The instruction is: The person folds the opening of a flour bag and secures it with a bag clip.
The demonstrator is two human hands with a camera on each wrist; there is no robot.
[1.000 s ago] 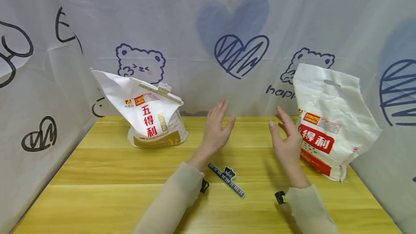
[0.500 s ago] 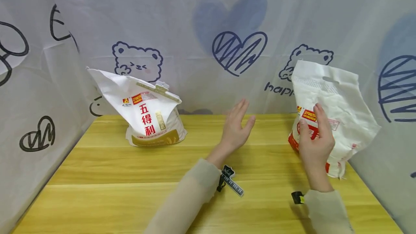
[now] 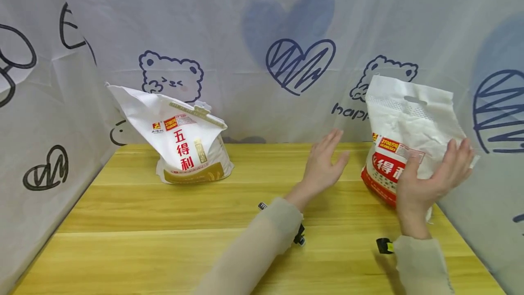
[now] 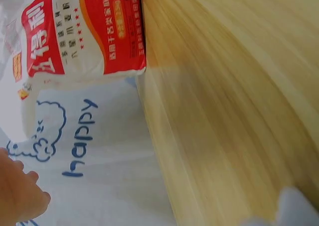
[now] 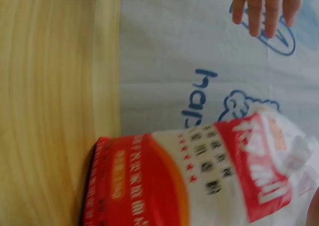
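Observation:
A white flour bag (image 3: 409, 113) with a red label stands upright at the right of the wooden table; its red lower part (image 5: 164, 181) fills the bottom of the right wrist view. My right hand (image 3: 430, 185) is in front of its right side, fingers spread and slightly bent, overlapping the bag in the head view. To the left of the bag, my left hand (image 3: 325, 165) hovers with straight fingers and thumb apart, holding nothing. Under my left sleeve lies a black clip with a piano-key print (image 3: 300, 236), mostly hidden.
At the back left stands another white flour bag (image 3: 192, 149), its folded top held by a gold-coloured clip (image 3: 200, 112). A printed cloth (image 3: 237, 35) hangs behind and beside the table (image 3: 143, 249).
Both hands have moved right: the right hand across the front of the red-labelled flour bag, the left hand towards it. My left sleeve now covers most of the black clip.

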